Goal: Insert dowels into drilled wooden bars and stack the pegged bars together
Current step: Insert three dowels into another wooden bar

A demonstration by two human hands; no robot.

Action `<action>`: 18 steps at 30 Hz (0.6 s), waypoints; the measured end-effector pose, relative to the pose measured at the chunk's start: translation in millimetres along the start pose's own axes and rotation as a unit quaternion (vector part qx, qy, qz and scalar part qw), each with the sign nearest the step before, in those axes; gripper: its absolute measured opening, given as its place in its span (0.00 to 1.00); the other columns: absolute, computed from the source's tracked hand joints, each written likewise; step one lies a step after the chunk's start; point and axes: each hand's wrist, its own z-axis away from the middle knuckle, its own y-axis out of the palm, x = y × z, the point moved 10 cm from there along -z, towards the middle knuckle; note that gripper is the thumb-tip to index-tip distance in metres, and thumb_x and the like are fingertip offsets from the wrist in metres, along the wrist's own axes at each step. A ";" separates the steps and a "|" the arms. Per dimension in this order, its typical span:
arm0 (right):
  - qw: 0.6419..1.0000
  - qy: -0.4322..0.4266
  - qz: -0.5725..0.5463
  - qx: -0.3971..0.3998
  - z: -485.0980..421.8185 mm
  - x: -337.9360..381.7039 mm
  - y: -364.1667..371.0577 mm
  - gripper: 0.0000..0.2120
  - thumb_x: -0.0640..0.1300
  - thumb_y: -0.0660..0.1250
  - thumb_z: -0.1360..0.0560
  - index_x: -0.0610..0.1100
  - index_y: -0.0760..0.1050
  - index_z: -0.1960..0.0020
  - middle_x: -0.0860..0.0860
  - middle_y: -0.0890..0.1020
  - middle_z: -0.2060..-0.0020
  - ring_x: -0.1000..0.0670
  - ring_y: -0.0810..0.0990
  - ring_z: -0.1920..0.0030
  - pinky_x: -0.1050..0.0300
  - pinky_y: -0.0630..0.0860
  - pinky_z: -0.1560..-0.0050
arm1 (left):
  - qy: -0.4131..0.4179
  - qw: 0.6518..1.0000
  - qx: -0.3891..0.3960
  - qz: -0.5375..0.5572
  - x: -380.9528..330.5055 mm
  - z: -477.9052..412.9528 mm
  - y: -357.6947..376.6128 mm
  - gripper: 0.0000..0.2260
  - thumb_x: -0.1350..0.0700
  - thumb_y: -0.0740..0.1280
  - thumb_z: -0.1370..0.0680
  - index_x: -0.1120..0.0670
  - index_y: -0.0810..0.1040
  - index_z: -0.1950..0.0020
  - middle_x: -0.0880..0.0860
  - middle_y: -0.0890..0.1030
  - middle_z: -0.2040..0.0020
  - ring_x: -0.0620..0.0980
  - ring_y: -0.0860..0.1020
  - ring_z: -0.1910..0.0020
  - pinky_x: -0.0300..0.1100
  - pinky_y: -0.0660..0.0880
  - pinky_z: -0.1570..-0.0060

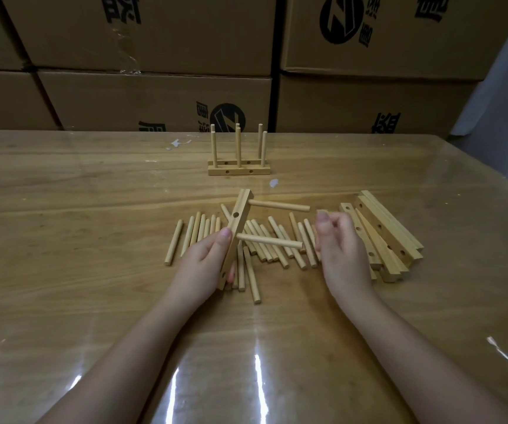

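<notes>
1. The left hand (203, 264) grips a drilled bar (240, 206), tilted above the bench (63, 194), with two dowels (269, 241) jutting rightward from it.
2. Loose dowels (197, 231) lie scattered underneath.
3. Pegged bars (239, 172) stand farther back.
4. The right hand (343, 252) is curled and blurred; I cannot tell whether it holds anything.
5. Plain bars (384, 237) are piled just beside it.

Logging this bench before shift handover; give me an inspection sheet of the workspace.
Surface: wooden table under glossy clear sheet.
Job's things: held bar carries two dowels; loose dowels beneath; drilled bars piled right; pegged bars stand far back.
Clutter: white scraps.
Hands: left hand grips the held bar; right hand curled, contents unclear.
Cables: nothing seen.
Surroundings: cardboard boxes stacked behind.
</notes>
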 end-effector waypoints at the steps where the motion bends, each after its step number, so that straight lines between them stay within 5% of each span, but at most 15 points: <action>1: 1.000 0.006 -0.018 0.000 -3.2 -2.2 -1.5 0.24 0.69 0.54 0.30 0.50 0.70 0.51 0.54 0.76 0.68 0.60 0.72 0.72 0.67 0.69 0.71 | 0.001 1.000 0.005 -0.007 -0.9 0.1 0.9 0.21 0.42 0.52 0.20 0.48 0.75 0.66 0.48 0.76 0.75 0.39 0.73 0.74 0.29 0.70 0.68; 4: 0.999 0.002 -0.043 0.015 -7.7 -4.1 -2.5 0.14 0.56 0.60 0.25 0.51 0.71 0.43 0.51 0.79 0.62 0.59 0.77 0.65 0.65 0.75 0.64 | 0.009 0.999 0.017 -0.028 -3.8 1.2 3.6 0.20 0.46 0.52 0.18 0.46 0.74 0.66 0.49 0.76 0.75 0.40 0.73 0.74 0.30 0.70 0.67; 7: 0.999 -0.036 -0.020 0.019 -6.4 4.1 -4.8 0.06 0.47 0.63 0.24 0.54 0.75 0.49 0.53 0.81 0.61 0.57 0.79 0.61 0.61 0.78 0.59 | 0.011 0.999 0.017 -0.046 -4.9 0.0 3.9 0.21 0.47 0.52 0.18 0.48 0.74 0.66 0.50 0.76 0.74 0.42 0.74 0.73 0.32 0.70 0.66; 12: 0.996 -0.080 0.026 -0.002 -3.2 14.7 -9.4 0.05 0.45 0.64 0.25 0.48 0.78 0.52 0.54 0.81 0.66 0.58 0.80 0.62 0.57 0.78 0.60 | 0.013 0.998 0.023 -0.054 -1.5 1.2 6.3 0.22 0.47 0.53 0.18 0.52 0.75 0.67 0.51 0.76 0.75 0.43 0.75 0.73 0.31 0.71 0.65; 18: 0.989 -0.117 0.088 -0.017 -2.4 20.9 -12.2 0.06 0.43 0.64 0.24 0.44 0.79 0.52 0.55 0.80 0.68 0.54 0.78 0.68 0.52 0.75 0.66 | 0.027 0.998 0.023 -0.059 -0.9 1.2 8.6 0.15 0.46 0.54 0.18 0.44 0.76 0.59 0.52 0.79 0.73 0.45 0.79 0.69 0.25 0.71 0.64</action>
